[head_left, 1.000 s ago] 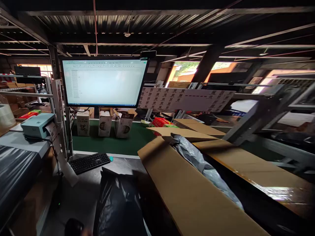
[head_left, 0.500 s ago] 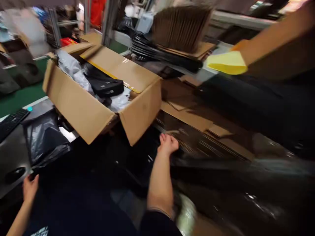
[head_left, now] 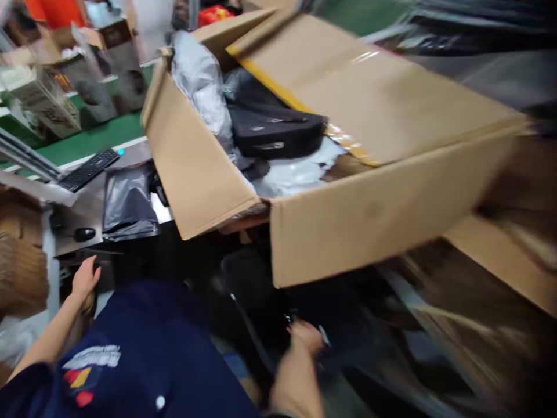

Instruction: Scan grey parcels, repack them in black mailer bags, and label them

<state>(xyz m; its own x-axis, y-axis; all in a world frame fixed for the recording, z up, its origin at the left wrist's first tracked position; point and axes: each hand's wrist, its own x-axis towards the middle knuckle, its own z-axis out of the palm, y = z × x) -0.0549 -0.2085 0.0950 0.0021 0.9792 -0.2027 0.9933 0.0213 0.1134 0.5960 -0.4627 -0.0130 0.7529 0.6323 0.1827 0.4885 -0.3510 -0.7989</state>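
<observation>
My left hand [head_left: 85,277] hangs with fingers spread at the front edge of the grey desk [head_left: 89,204], just below a black mouse [head_left: 84,234], holding nothing. My right hand [head_left: 305,339] reaches down into the dark space under a big open cardboard box [head_left: 374,215]. It is blurred, among black bags, and whether it grips anything does not show. The box holds grey plastic mailers [head_left: 201,87], a black case [head_left: 274,132] and white bags. My dark blue shirt [head_left: 143,354] fills the lower left.
A black plastic bag [head_left: 128,200] and a keyboard [head_left: 89,168] lie on the desk, with a green conveyor belt [head_left: 100,138] and small cartons [head_left: 47,104] behind. Flat cardboard sheets [head_left: 500,261] lie to the right. Stacked cardboard stands at the far left.
My view dropped from the monitor to the box and the floor. My right hand pulled back from the flat cardboard to under the box; my left hand stayed near the desk edge.
</observation>
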